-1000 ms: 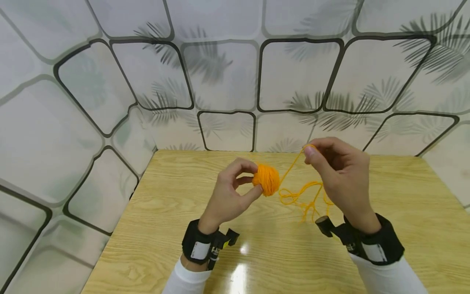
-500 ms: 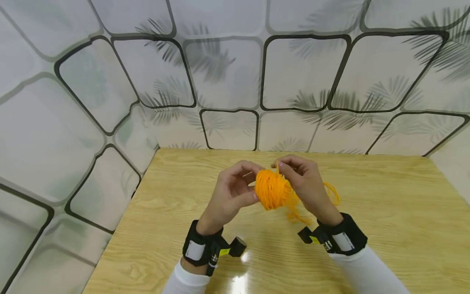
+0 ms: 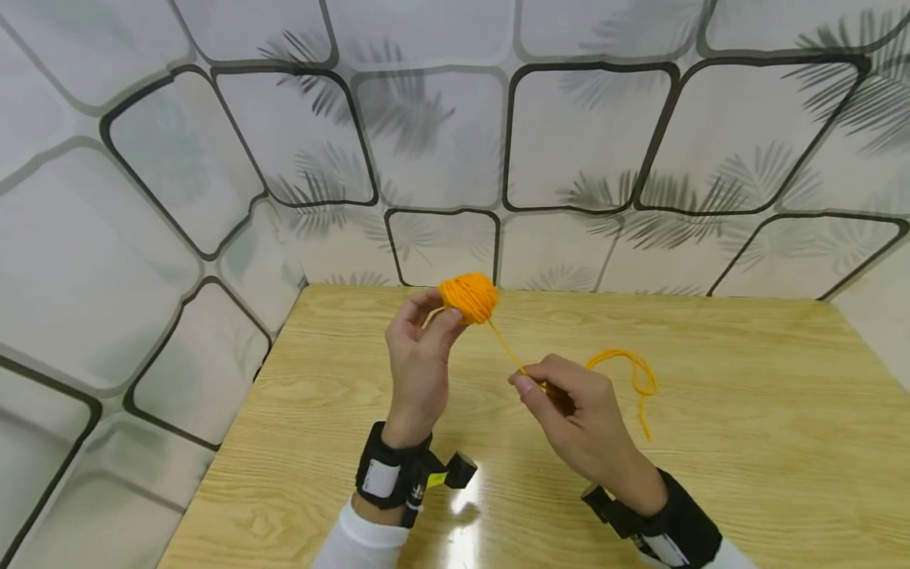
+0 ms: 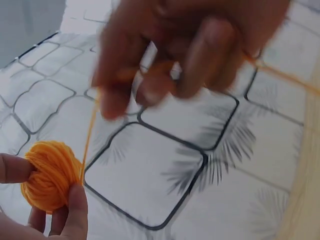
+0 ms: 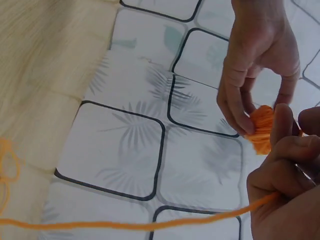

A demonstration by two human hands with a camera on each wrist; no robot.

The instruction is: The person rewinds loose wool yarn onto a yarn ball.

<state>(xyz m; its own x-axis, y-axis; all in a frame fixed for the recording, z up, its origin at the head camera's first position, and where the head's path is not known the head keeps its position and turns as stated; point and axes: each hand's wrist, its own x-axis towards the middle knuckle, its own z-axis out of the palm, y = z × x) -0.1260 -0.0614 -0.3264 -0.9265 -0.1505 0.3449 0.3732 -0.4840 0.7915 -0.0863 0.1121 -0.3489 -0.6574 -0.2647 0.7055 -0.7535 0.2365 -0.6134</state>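
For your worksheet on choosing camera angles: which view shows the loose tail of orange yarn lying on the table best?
The head view: the loose tail lies looped on the wooden table beyond the right hand. The right wrist view catches only a blurred loop at its left edge. The left wrist view shows none of it, only the ball.

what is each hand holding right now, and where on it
The left hand pinches the small orange yarn ball by its sides, fingertips and thumb. The right hand pinches the orange yarn strand running from the ball, a short way along it.
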